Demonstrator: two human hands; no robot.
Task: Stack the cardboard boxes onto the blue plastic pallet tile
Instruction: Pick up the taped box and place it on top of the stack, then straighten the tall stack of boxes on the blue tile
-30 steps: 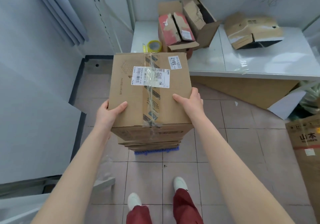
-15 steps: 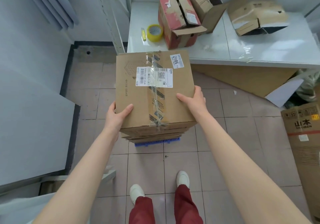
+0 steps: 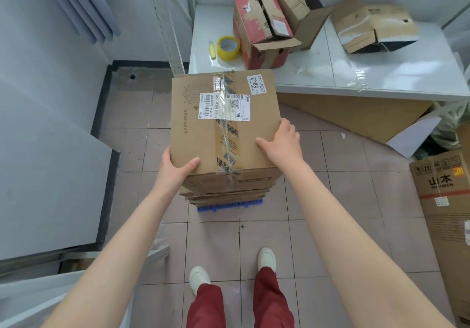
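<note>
A taped brown cardboard box [image 3: 203,139] with a white shipping label rests on top of a stack of cardboard boxes [image 3: 226,196]. Under the stack, only the front edge of the blue plastic pallet tile [image 3: 230,205] shows on the tiled floor. My left hand [image 3: 175,170] grips the top box's near left corner, thumb on the lid. On the box's right edge sits my right hand [image 3: 281,143], thumb on top and fingers down the side.
A white table [image 3: 381,73] behind the stack carries a torn red box [image 3: 259,33], open brown boxes [image 3: 371,27] and a yellow tape roll [image 3: 228,48]. A large printed carton [image 3: 443,210] stands at the right. White panels wall in the left. My feet are just behind the pallet.
The box has come down with both hands onto the stack, and the stack's upper boxes are now more hidden. My view has tilted further downward.
</note>
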